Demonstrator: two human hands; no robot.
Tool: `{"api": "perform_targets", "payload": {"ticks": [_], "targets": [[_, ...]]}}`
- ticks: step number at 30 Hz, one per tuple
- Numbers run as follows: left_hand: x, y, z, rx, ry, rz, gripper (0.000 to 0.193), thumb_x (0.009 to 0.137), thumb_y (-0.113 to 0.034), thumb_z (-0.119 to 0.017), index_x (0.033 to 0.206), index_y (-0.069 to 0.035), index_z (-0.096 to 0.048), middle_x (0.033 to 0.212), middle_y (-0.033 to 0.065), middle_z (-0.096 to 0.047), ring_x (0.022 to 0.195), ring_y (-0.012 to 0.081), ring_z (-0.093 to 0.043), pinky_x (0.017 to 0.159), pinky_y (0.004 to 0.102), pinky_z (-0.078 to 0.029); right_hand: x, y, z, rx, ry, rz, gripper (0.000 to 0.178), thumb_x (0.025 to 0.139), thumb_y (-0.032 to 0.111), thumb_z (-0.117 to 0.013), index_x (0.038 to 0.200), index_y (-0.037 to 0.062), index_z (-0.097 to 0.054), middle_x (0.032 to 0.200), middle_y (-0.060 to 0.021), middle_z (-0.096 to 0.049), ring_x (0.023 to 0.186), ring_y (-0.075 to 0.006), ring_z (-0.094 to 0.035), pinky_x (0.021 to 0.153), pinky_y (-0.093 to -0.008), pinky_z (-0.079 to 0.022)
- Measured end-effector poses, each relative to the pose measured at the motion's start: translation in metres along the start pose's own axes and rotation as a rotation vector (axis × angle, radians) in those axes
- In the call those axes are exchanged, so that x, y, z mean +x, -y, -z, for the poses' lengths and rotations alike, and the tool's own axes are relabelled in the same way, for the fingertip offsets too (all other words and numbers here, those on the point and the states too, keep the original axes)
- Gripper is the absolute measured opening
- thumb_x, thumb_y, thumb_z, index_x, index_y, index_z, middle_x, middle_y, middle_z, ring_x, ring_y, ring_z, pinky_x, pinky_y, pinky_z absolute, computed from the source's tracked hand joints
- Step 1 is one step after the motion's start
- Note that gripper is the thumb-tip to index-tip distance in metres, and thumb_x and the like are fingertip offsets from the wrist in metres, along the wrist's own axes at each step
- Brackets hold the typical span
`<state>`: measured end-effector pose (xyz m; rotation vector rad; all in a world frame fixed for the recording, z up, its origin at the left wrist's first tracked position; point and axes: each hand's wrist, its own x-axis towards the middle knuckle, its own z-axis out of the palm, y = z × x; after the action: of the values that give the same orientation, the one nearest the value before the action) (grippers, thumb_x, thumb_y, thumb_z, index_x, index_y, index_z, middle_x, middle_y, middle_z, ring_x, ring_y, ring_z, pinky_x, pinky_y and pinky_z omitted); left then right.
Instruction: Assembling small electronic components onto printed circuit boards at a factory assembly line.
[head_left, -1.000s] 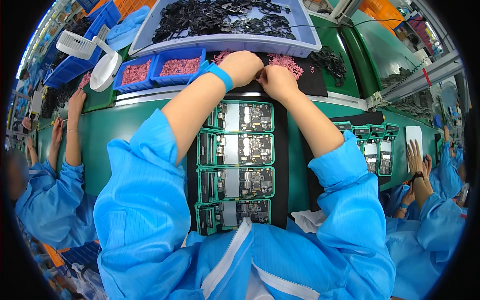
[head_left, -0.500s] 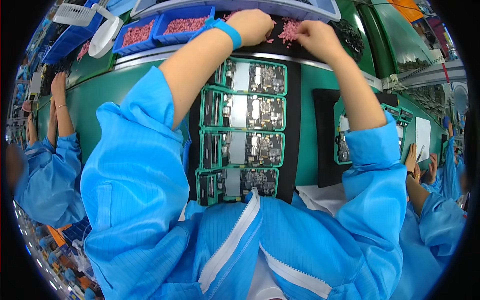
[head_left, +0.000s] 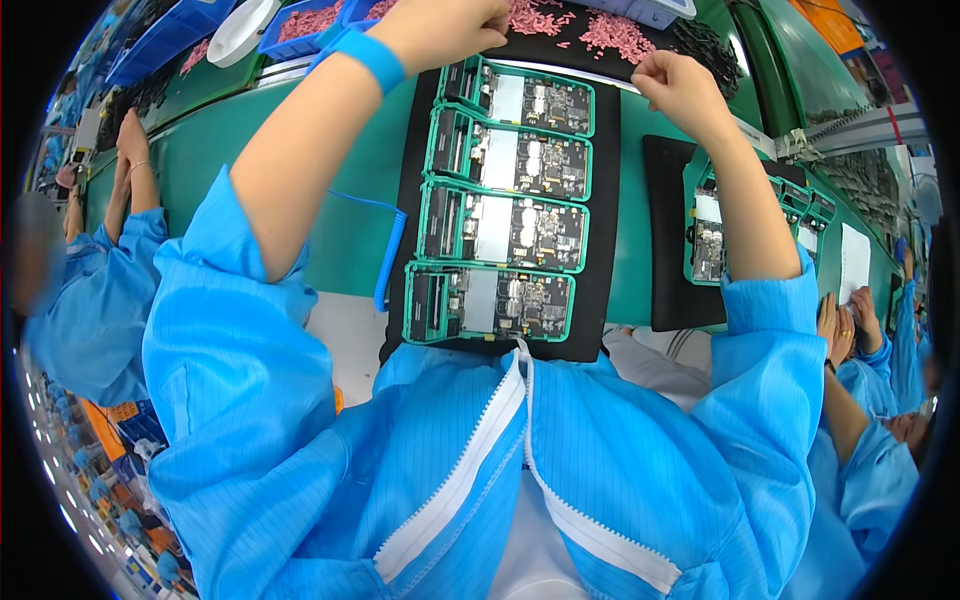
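Note:
My left hand [head_left: 455, 28], with a blue wrist strap [head_left: 370, 60] on its arm, hovers by the far end of the column of boards. Its fingers are closed in a pinch, and whatever is in them is too small to make out. My right hand [head_left: 682, 92] is also pinched, just right of the column and nearer than a pile of small pink pieces [head_left: 615, 38]; its fingertips hide anything held. Several circuit boards in green frames [head_left: 548, 232] lie in a column on a black mat [head_left: 600, 300] before me.
Blue bins [head_left: 300, 25] of pink pieces stand at the far left. Black parts [head_left: 708, 58] are heaped at the far right. Another framed board [head_left: 708, 240] rests on a second mat under my right forearm. A coiled blue cord [head_left: 390, 262] hangs left. Co-workers sit on both sides.
Both hands have come away from the pink pieces, back toward the boards, still pinched. The view has shifted, so the whole nearest board shows.

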<state>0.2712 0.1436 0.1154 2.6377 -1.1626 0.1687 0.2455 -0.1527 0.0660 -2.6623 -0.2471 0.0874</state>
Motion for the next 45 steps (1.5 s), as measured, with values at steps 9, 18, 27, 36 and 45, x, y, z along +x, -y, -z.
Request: {"api": "perform_targets", "payload": {"ticks": [9,18,27,36,45], "targets": [[-0.160,-0.032,0.043,-0.307,0.090,0.468,0.023,0.085,-0.022,-0.067,0.078,0.000,-0.066,0.061,0.0072,-0.060,0.058,0.0094,-0.055,0.053,0.0272,-0.044,-0.112,0.029,-0.017,0.404,0.344,-0.149,0.052,0.087,0.017,-0.064,0.129,-0.0038,-0.041,0.082,-0.0134,-0.066,0.066,-0.0169,-0.065,0.052,-0.0297,-0.052],[-0.313,-0.121,-0.018,-0.963,0.442,0.555,0.029,0.088,-0.026,-0.066,0.099,0.001,-0.068,0.082,0.0091,-0.069,0.075,0.0155,-0.064,0.064,0.0303,-0.050,-0.161,0.022,-0.053,0.538,0.230,-0.144,0.066,0.085,0.010,-0.063,0.139,-0.0039,-0.028,0.087,-0.0120,-0.061,0.066,-0.0166,-0.064,0.058,-0.0287,-0.053],[-0.304,-0.183,-0.105,-1.681,-0.473,1.020,0.039,0.092,-0.018,-0.061,0.124,-0.003,-0.045,0.103,0.0106,-0.063,0.085,0.0164,-0.063,0.071,0.0301,-0.053,-0.185,0.060,-0.064,0.763,0.363,-0.247,0.070,0.087,0.002,-0.060,0.144,0.0009,-0.018,0.097,-0.0149,-0.055,0.082,-0.0213,-0.063,0.070,-0.0320,-0.055],[-0.318,-0.040,-0.079,-0.956,-0.869,0.980,0.045,0.096,-0.002,-0.038,0.141,0.002,-0.033,0.127,0.0161,-0.055,0.116,0.0229,-0.053,0.100,0.0326,-0.039,-0.199,0.168,-0.130,1.276,0.668,-0.102,0.068,0.089,0.001,-0.059,0.143,0.0041,-0.016,0.130,-0.0197,-0.042,0.126,-0.0284,-0.046,0.102,-0.0377,-0.042],[-0.355,0.052,-0.076,-0.607,-0.509,0.834,0.046,0.093,-0.002,-0.043,0.138,0.007,-0.039,0.136,0.0192,-0.050,0.124,0.0240,-0.048,0.105,0.0314,-0.034,-0.183,0.154,-0.093,0.962,0.757,0.169,0.041,0.092,0.013,-0.058,0.128,-0.0032,-0.047,0.121,-0.0153,-0.056,0.113,-0.0180,-0.057,0.094,-0.0296,-0.049]]}}
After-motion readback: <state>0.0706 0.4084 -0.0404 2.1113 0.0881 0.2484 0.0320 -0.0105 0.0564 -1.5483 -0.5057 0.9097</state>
